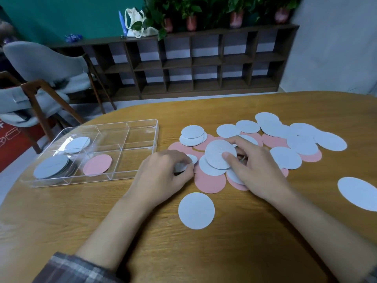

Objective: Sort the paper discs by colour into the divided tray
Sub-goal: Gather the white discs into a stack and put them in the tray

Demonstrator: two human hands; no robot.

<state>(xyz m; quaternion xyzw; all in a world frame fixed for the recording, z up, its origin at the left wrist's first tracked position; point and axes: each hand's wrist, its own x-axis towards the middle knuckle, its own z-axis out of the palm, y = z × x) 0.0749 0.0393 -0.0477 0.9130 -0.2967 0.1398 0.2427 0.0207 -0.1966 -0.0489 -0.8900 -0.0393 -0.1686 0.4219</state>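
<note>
While the left hand [163, 170] pinches a small pale disc [193, 158], the right hand [255, 172] grips a round paper disc [216, 153].

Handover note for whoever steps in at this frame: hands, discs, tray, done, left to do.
Left hand pinches a pale blue paper disc at the pile's edge; right hand grips a second pale blue disc over the pile.
Done: clear plastic divided tray holds sorted pale blue discs in both left compartments, one pink paper disc in the near middle.
Left: mixed pile and two loose pale blue discs on the wooden table.
</note>
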